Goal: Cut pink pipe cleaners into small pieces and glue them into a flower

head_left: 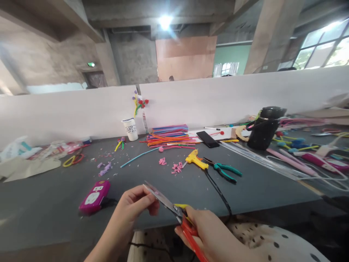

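Observation:
In my right hand (208, 231) is a pair of scissors (166, 201) with red and yellow handles, its blades aimed up and left. My left hand (136, 203) is closed in a pinch right at the blade tips; what its fingers hold, if anything, is hidden or too small to name. Beyond the hands lie small pink cut pieces (177, 167) and a second pink cluster (162, 161). A yellow glue gun (196, 160) rests beside them, its nozzle toward the pink pieces. Teal-handled pliers (225, 171) lie to its right.
Pipe cleaners (170, 136) are piled by the white partition (191, 105). A white cup (130, 129), phone (207, 139) and black thermos (264, 129) stand or lie around them. At left are a magenta box (95, 196), purple pieces (105, 169) and a plastic bag (20, 150).

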The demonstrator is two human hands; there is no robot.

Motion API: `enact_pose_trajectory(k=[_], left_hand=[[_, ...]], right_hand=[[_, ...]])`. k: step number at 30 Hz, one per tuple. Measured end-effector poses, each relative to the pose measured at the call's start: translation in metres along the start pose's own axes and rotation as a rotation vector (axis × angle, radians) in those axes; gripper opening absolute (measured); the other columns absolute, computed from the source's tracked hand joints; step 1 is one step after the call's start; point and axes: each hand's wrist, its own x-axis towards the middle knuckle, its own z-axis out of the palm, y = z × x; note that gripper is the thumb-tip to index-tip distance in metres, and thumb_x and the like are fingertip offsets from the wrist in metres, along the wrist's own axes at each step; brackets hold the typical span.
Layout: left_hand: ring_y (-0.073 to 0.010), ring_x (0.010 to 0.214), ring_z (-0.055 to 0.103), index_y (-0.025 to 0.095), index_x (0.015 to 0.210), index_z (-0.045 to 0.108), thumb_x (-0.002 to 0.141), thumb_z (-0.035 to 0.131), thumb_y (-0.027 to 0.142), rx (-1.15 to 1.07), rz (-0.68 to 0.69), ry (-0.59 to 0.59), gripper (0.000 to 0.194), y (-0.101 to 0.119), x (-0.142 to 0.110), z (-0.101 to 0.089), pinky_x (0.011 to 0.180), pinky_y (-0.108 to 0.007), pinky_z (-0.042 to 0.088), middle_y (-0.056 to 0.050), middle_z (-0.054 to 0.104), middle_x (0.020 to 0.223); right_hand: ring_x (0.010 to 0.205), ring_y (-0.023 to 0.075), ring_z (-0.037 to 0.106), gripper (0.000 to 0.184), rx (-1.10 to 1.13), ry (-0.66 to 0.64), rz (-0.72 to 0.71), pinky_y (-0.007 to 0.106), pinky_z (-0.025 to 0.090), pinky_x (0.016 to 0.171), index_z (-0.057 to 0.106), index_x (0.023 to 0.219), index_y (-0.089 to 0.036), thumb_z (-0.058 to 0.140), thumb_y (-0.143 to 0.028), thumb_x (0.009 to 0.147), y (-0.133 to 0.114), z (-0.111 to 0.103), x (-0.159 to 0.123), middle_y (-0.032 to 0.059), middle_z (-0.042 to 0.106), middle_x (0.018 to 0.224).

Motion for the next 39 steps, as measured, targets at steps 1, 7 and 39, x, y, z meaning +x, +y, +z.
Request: enact_pose_trajectory(k=[1,7,39], left_hand=[[-0.012,0.053,0.052,0.014,0.061,0.063,0.069,0.063,0.021,-0.016,-0.025,0.021,0.011,0.001,-0.012,-0.002,0.055,-0.023,0.04,0.0,0.059,0.056],[-0.0114,0.054,0.052,0.015,0.063,0.065,0.068,0.063,0.021,-0.109,-0.066,0.201,0.008,0.001,-0.088,-0.016,0.055,-0.022,0.04,0.0,0.061,0.06],[-0.0072,0.054,0.057,0.011,0.081,0.066,0.068,0.068,0.019,-0.428,-0.22,0.642,0.016,-0.049,-0.182,-0.077,0.055,-0.016,0.045,-0.002,0.064,0.062]], right_hand=[[0.05,0.0127,0.049,0.013,-0.016,-0.031,-0.01,0.021,0.028,0.045,0.052,0.073,-0.019,0.052,-0.032,0.075,-0.005,0.002,-0.005,0.0008,0.061,0.062],[0.056,0.0175,0.055,0.016,-0.129,-0.036,-0.179,0.024,0.027,0.047,0.05,0.073,-0.018,0.052,-0.034,0.074,-0.036,0.028,-0.032,0.0034,0.063,0.069],[0.049,0.011,0.047,0.031,0.475,-0.423,-0.14,0.021,0.03,0.046,0.047,0.065,-0.019,0.044,-0.045,0.08,-0.081,0.111,-0.013,-0.0009,0.05,0.057]])
